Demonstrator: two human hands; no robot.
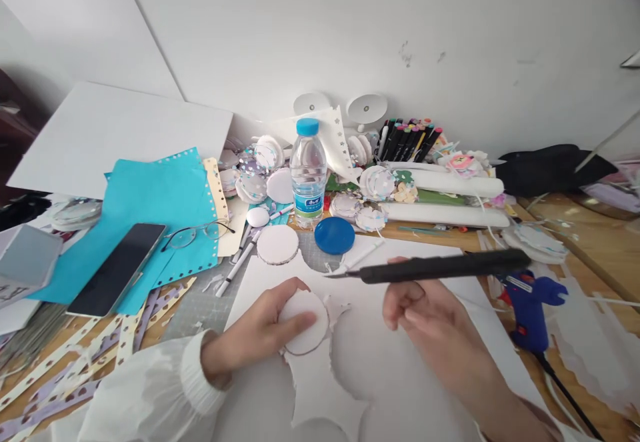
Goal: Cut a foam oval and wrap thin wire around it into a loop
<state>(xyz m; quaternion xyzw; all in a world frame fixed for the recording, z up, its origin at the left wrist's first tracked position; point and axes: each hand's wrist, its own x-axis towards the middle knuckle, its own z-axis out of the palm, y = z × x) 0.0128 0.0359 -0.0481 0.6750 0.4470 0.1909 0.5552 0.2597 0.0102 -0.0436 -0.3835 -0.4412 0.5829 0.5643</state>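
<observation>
My left hand grips a white foam-board disc, its thumb lying across the top face. The disc's edge looks rough and meets a scalloped foam-board offcut below; I cannot tell whether they are still joined. In my right hand is a black-handled craft knife, held between thumb and curled fingers, its thin blade pointing left above the disc. Beneath both hands lies a large white foam board. A cut white disc and a round blue lid rest just beyond it.
A water bottle stands upright at the back centre, among stacked white discs and black markers. Blue paper, a phone and glasses lie left. A blue glue gun with a cord sits right.
</observation>
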